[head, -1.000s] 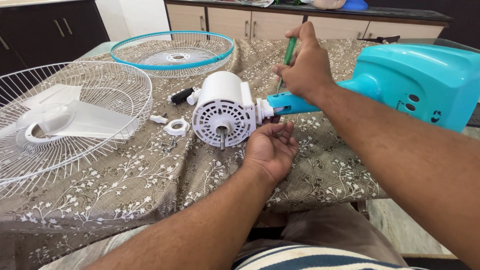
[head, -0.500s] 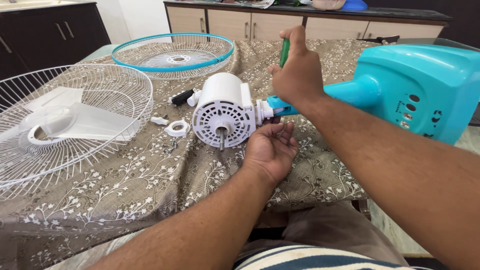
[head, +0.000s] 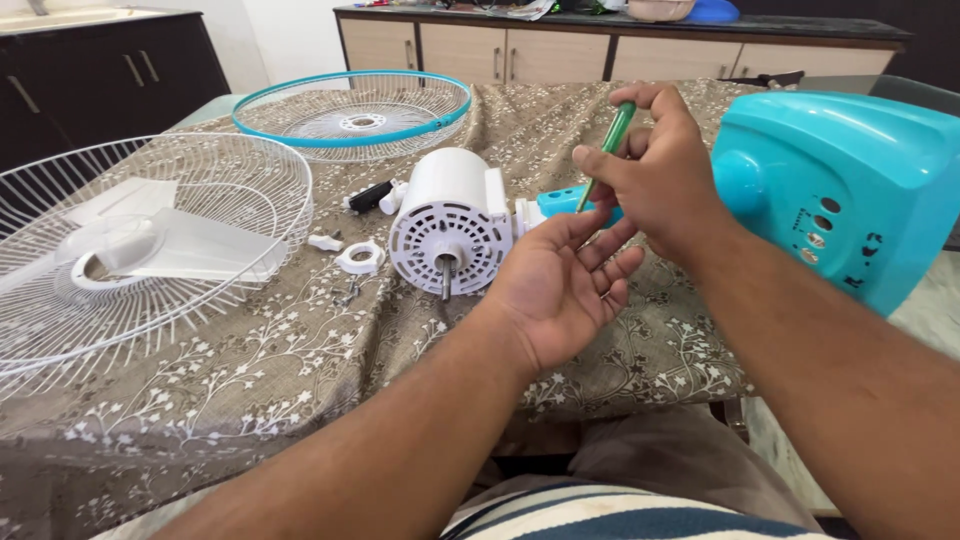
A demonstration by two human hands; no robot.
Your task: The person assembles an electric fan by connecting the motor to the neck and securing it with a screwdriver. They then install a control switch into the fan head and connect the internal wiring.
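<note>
A white wire fan guard (head: 140, 250) holding pale translucent fan blades (head: 160, 250) lies on the floral brown tablecloth (head: 300, 370). Farther back rests a teal-rimmed wire grille (head: 352, 110), with a white plastic ring nut (head: 360, 259) nearer; wooden cabinets (head: 560, 50) stand behind.

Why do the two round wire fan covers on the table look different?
The white wire guard has a white rim, while the blue-rimmed guard has a turquoise ring around its edge. The white wire guard lies closer and holds the pale fan blade inside it; the blue-rimmed guard lies farther back with nothing in it. Both are round wire grilles resting on the flowered tablecloth.
</note>
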